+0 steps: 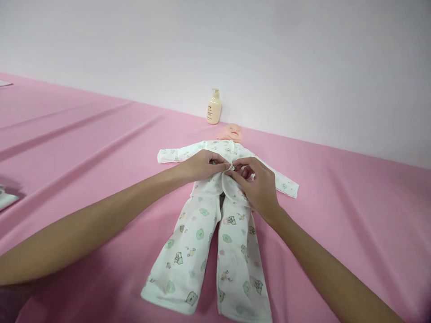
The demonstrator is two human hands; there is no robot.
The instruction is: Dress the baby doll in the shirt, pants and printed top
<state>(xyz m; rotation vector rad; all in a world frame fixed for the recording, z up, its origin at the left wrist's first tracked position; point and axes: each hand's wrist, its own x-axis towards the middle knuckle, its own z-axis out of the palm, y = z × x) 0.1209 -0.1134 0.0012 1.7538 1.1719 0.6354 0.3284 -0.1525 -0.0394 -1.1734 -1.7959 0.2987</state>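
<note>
Pinching the shirt's (209, 185) front edge, left hand (204, 164) and right hand (258, 181) nearly meet over the doll's (234, 132) middle, thumbs and fingertips closed on cloth; the doll lies face up on pink sheet (330, 215), trousers (237, 251) below, bottle (213, 110) near its head

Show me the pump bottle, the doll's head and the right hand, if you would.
Pump bottle (214, 110), head view: front of its body.
Doll's head (234, 132), head view: middle of its visible surface.
Right hand (261, 185), head view: back of the hand.
</note>
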